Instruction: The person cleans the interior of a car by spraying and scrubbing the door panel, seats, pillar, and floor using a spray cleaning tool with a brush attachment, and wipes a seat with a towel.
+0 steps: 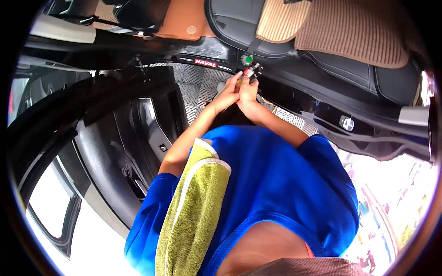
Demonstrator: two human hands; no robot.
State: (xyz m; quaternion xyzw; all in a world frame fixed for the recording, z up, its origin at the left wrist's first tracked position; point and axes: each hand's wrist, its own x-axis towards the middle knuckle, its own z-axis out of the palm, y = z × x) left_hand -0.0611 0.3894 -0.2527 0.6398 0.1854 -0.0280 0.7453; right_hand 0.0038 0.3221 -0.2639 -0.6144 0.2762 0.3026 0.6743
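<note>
Green towel (195,209) hangs over the blue shirt (276,170). Beyond, we bring left hand (248,92) and right hand (229,92) together at the black door sill (225,66), fingers closed around the red-and-green tool (249,69), beside the seat (322,50).

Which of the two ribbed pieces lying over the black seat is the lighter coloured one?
The tan piece, on the picture's left; the other, the brown piece, is darker and wider.

Gap open between door panel (103,152) and sill (172,55); black seat (338,73) blocks far side.
</note>
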